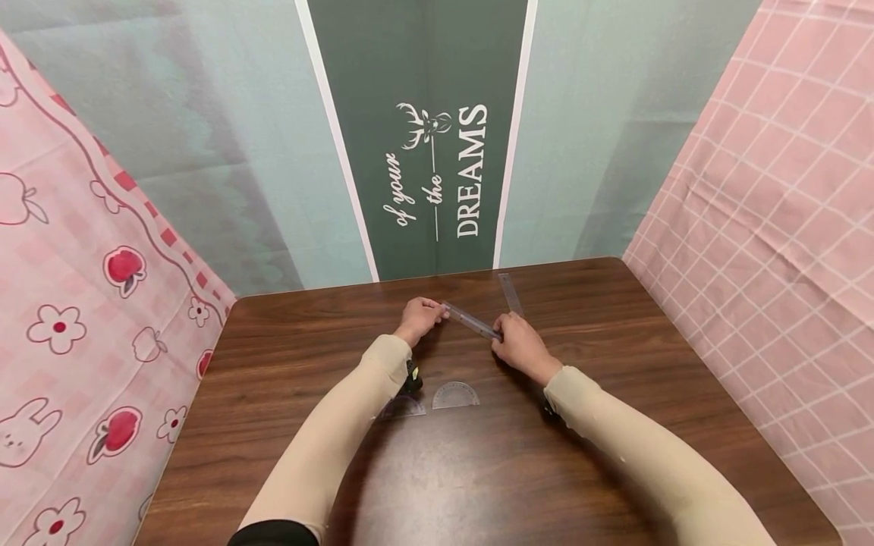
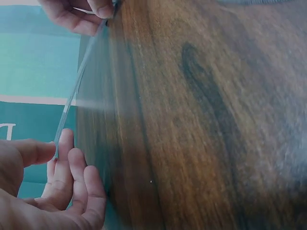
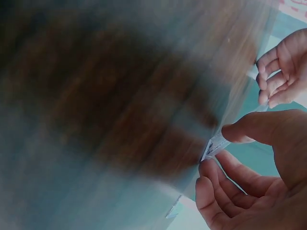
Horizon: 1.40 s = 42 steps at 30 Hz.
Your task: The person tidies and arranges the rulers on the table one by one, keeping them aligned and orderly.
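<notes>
A clear ruler (image 1: pixel 471 321) is stretched between both hands above the back half of the table. My left hand (image 1: pixel 419 317) pinches its left end between thumb and fingers; in the left wrist view the left thumb (image 2: pixel 38 152) presses on that end. At the other end, my right hand (image 1: pixel 522 345) grips it, and the right wrist view shows the right hand (image 3: pixel 259 167) with thumb and fingers closed on the ruler's tip. A second clear ruler (image 1: pixel 509 293) lies on the table just behind the right hand.
On the brown wooden table (image 1: pixel 451 470) lie a clear protractor (image 1: pixel 456 395) and a purplish one (image 1: pixel 406 408), partly hidden by the left sleeve. Printed cloths hang around the table: a green one (image 1: pixel 437 68) behind, pink ones at left and right.
</notes>
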Tool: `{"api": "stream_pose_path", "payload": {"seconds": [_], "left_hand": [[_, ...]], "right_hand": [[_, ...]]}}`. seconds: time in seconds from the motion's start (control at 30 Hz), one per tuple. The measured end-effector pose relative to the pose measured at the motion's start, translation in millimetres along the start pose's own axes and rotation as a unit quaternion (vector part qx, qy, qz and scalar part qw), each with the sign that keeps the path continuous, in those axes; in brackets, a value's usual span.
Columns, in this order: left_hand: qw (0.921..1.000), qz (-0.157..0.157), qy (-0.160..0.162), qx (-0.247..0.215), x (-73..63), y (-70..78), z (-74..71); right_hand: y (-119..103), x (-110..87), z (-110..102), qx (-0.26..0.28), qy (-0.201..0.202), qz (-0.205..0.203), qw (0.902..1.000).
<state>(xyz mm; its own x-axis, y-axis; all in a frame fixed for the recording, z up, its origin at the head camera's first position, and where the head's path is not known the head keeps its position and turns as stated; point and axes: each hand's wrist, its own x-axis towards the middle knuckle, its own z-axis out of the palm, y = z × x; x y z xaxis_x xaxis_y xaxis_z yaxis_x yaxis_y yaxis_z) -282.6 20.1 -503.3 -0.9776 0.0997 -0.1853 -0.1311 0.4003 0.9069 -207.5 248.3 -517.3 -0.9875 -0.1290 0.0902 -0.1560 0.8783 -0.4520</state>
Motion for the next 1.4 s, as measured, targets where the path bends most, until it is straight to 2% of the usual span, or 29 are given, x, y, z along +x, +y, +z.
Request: {"api": "stream_pose_path", "payload": {"seconds": [0.2, 0.47, 0.83, 1.23, 1.4], "left_hand": [[0.9996, 0.003, 0.011, -0.027, -1.4, -1.8, 0.9], [0.9994, 0.024, 0.013, -0.020, -5.3, 1.0, -0.6], [0.9984, 0.046, -0.023, -0.022, -15.4, -0.3, -4.0], [0.9968, 0.058, -0.053, -0.016, -21.5, -3.7, 0.0], [0.9945, 0.077, -0.070, -0.009, -26.1, -3.2, 1.9]], "right_hand": [[-3, -6.5, 1, -0.005, 0.002, -0.010, 0.9999], [-8, -23.7, -1, -0.007, 0.019, -0.045, 0.9988], [-16, -55.0, -5, 0.016, -0.004, -0.069, 0.9975], [-19, -74.3, -8, 0.017, -0.011, -0.081, 0.9965], [-18, -82.0, -8, 0.023, -0.011, -0.086, 0.9960]]}}
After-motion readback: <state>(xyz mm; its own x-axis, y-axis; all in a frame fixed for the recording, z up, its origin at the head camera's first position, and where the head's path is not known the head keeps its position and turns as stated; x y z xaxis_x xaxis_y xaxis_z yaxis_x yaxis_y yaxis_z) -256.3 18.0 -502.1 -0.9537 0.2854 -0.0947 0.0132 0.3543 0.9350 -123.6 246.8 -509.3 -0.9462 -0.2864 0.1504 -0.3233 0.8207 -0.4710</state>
